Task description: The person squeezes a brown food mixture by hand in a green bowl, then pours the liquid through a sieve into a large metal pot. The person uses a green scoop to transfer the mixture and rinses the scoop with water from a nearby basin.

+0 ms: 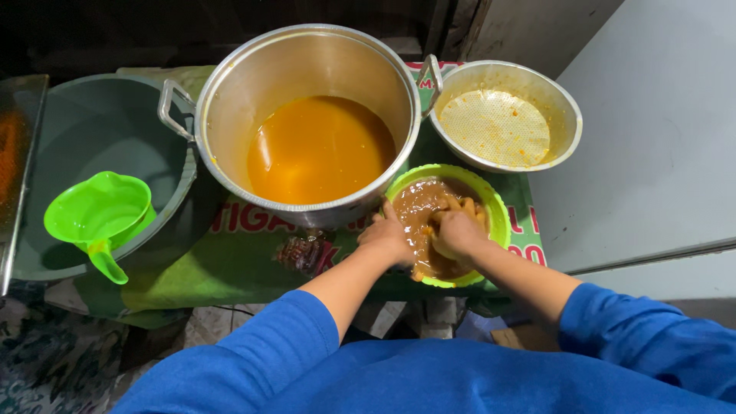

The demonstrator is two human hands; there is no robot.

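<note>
A big metal pot (307, 123) holds orange liquid. Next to it a metal bowl (504, 115) has a yellow strainer inside, I think. A green scoop (98, 215) sits in a grey tub (92, 130).

A low table (230, 268) covered with a green printed cloth (207, 264) stands against a dark, unlit wall (115, 31), a pale grey panel (659, 130) to the right, patterned floor (46, 360) dim below.
</note>
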